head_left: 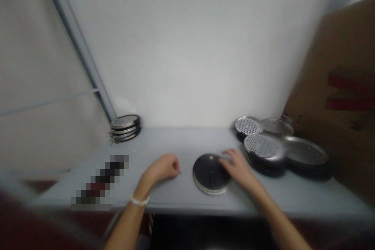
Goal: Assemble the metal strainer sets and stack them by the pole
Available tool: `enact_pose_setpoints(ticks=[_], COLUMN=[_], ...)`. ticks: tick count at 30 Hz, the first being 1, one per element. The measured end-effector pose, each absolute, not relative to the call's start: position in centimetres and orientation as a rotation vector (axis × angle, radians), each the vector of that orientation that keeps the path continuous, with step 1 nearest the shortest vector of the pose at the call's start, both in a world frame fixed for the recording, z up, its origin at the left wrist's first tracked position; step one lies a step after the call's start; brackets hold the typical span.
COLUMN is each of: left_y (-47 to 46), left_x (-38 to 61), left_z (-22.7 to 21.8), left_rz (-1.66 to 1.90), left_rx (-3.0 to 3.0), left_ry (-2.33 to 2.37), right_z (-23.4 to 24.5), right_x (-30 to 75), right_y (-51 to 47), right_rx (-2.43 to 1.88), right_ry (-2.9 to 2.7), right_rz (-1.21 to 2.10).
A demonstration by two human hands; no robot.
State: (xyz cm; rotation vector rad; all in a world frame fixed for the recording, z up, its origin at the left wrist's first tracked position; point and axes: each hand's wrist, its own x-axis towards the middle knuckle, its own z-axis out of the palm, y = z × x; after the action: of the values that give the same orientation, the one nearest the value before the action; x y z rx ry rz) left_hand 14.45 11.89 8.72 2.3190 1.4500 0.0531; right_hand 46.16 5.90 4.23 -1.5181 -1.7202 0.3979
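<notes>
A round black disc [209, 172] with a pale metal rim lies on the grey table in front of me. My right hand [236, 166] is at the disc's right edge, with thumb and fingers apart; whether a fingertip touches it I cannot tell. To the disc's left, my left hand [166, 166] is closed just over the table top. A tiny light bit shows by its fingertips, too small to name. A white beaded bracelet [140, 200] circles my left wrist.
Stacked round perforated metal plates with dark edges [265, 148] stand at the right. Another such stack [125, 128] sits back left. A blurred-out patch [101, 183] covers the table's front left. A cardboard box [336, 86] rises at the right, and a white wall backs the table.
</notes>
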Motion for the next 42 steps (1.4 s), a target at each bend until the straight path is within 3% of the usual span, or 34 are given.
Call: enact_pose_setpoints(ticks=[19,42], left_y=[11.3,10.7], left_x=[15.0,15.9], left_z=[10.0,8.8], left_rz=[0.180,0.053], left_rx=[2.412,2.398], left_ry=[1.539,1.606], right_z=[4.6,3.7], right_x=[46.2,45.8], right_y=[5.9,6.1], right_rx=[-1.524,-1.485], right_ry=[-1.725,-1.726], right_rz=[0.384,0.380])
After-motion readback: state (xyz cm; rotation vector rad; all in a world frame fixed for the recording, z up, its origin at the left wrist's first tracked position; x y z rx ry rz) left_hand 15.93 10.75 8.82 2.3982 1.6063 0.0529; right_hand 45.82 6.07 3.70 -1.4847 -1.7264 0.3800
